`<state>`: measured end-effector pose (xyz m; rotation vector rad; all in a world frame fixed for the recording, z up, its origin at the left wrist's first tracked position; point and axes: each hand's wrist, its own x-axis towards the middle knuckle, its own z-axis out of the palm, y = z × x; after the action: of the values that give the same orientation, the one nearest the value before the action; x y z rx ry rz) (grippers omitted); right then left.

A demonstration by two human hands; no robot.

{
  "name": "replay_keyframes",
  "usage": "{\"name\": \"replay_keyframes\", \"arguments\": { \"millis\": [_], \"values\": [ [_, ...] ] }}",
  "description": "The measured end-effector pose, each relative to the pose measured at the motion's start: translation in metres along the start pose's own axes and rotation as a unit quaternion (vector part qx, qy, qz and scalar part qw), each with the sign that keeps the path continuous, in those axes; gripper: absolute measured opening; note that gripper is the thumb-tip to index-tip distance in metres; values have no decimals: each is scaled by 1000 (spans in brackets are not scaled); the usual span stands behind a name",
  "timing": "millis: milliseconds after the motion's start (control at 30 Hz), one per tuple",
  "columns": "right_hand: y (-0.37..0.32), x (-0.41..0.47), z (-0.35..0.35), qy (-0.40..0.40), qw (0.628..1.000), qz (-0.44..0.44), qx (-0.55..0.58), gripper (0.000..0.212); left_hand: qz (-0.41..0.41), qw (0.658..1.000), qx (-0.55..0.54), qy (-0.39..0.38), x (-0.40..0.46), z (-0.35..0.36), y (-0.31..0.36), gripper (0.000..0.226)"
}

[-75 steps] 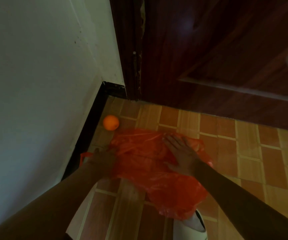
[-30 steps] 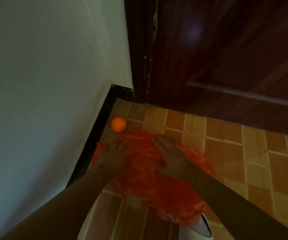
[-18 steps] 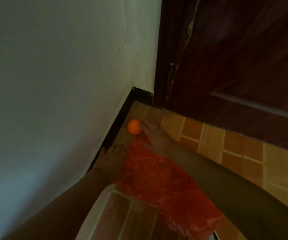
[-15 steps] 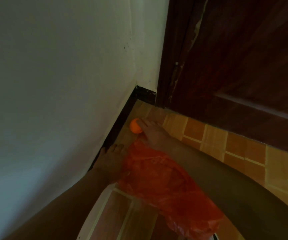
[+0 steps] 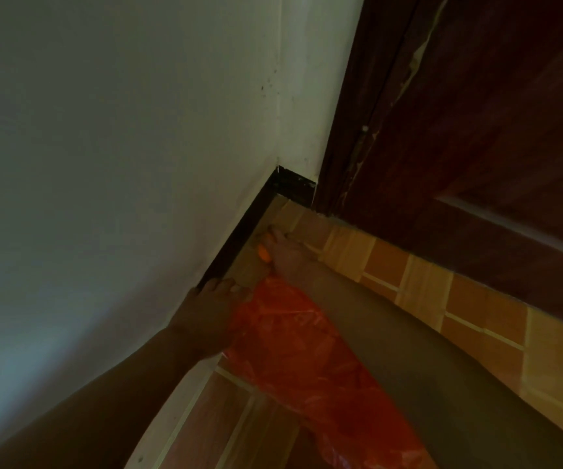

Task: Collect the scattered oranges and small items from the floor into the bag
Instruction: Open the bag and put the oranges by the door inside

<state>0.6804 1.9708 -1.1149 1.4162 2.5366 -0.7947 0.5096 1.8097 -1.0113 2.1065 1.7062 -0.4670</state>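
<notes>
Gripping orange [image 5: 264,253] in floor corner by skirting: right hand [image 5: 287,255], fingers curled over it. Left hand [image 5: 210,311] flat, fingers relaxed, pressing bag [image 5: 293,360] edge on floor [image 5: 408,286] near wall [image 5: 121,164].

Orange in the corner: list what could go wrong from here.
1. The right hand covers most of the orange, and its grip is hidden; the orange could roll along the baseboard.
2. The bag lies flat under the left hand, so its mouth may not be open.
</notes>
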Motion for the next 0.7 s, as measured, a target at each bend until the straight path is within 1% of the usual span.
{"name": "replay_keyframes", "arguments": {
  "millis": [33, 100, 133, 200, 300, 367, 433, 467, 567, 700],
  "values": [
    [0, 1, -2, 2, 1000, 10, 8, 65, 1, 1000, -2, -1, 1, -1, 1, 76],
    [1, 0, -2, 14, 1000, 20, 7, 75, 2, 1000, -2, -1, 4, 0, 4, 77],
    [2, -2, -2, 25, 1000, 10, 0, 76, 3, 1000, 0, -2, 5, 0, 5, 76],
    [5, -9, -5, 55, 998, 4, 3, 70, 10, 1000, -1, 0, 7, 1, 7, 74],
    [2, -33, -19, 126, 990, 30, 46, 71, 9, 1000, -1, -12, 12, 3, 7, 73],
    [2, -62, -31, 191, 977, 34, 85, 72, 4, 1000, -6, -23, 16, 5, 6, 73],
    [4, -98, -33, 230, 966, 35, 115, 71, 5, 1000, -10, -26, 21, 5, 8, 71],
    [6, -119, -31, 228, 965, 36, 125, 70, 6, 1000, -11, -27, 24, 5, 10, 71],
    [15, -181, -7, 190, 972, 49, 131, 67, 5, 999, -2, -36, 32, 8, 18, 68],
    [26, -232, 36, 129, 986, 63, 79, 62, 7, 999, 1, -42, 39, 15, 30, 65]
  ]
}}
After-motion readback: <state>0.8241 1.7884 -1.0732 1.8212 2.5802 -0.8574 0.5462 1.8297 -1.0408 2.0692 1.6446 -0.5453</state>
